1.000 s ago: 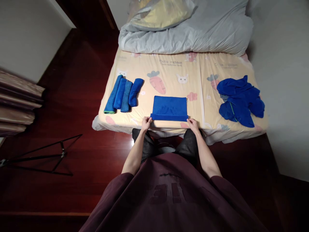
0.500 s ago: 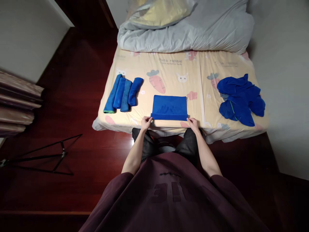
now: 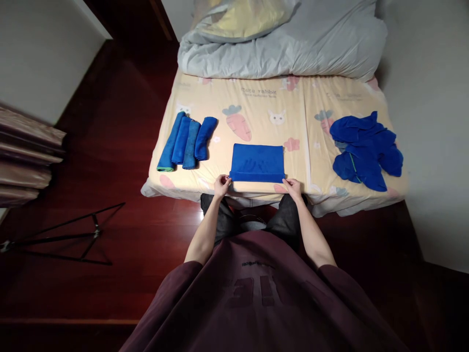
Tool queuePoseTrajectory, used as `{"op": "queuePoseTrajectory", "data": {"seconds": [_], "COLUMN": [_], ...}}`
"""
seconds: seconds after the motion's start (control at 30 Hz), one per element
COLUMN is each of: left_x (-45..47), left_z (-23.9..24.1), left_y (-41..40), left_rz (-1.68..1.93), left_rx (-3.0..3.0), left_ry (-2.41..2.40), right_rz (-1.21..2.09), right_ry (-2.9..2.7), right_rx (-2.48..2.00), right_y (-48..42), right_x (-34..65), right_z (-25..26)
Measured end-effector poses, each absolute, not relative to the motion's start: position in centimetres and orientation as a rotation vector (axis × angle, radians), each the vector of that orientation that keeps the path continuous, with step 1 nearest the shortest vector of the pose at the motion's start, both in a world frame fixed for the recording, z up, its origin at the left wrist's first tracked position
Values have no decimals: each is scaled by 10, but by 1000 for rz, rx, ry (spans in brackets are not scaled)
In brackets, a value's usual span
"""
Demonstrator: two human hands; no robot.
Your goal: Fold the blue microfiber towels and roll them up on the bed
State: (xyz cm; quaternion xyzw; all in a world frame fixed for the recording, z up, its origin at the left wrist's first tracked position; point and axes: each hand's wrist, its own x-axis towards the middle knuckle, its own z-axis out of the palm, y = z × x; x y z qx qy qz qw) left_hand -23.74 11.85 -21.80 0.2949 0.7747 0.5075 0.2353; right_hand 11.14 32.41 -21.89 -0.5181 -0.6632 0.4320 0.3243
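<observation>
A folded blue towel [image 3: 257, 161] lies flat on the bed near its front edge, with its near edge rolled up a little. My left hand [image 3: 222, 185] pinches the towel's near left corner. My right hand [image 3: 293, 186] pinches the near right corner. Both hands are closed on the rolled edge. Several rolled blue towels [image 3: 186, 141] lie side by side to the left of it. A loose heap of blue towels [image 3: 366, 151] sits at the right side of the bed.
The bed [image 3: 311, 102] has a cream sheet printed with carrots and rabbits, and a grey duvet [image 3: 286, 44] is bunched at its far end. A black tripod [image 3: 62, 234] lies on the dark red floor at left. Curtains [image 3: 25, 161] hang at far left.
The hands have barely moved; the towel's near edge sits slightly further rolled. The view has shifted a little.
</observation>
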Motion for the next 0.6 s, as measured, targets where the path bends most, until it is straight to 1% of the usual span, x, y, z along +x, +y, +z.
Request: {"op": "queuePoseTrajectory", "data": {"seconds": [0.1,0.2,0.3,0.4,0.5,0.6], "left_x": [-233,-222,-208,-199,-195,-197], "left_z": [-211,-197,-180,-170,-171,-177], "left_y": [116,108,101,106,120,134], "left_rz": [1382,1333,1228,1005,834,783], "left_rx": [833,1002,1360,1660,1741,1715], "left_ry": [2172,2303,2286,2116,2057,2097], "right_rz": [1130,975,778,734,729,685], "right_ry": [-1677,-1723,-1931,-2227,-2464,-2578], "right_rx": [-1384,-1389,-1279,-1074,-941,-994], "right_y": [320,306,283,266,262,269], "right_x": [108,106,101,90,78,72], "right_z": [-211,-197,-181,-168,-165,-171]}}
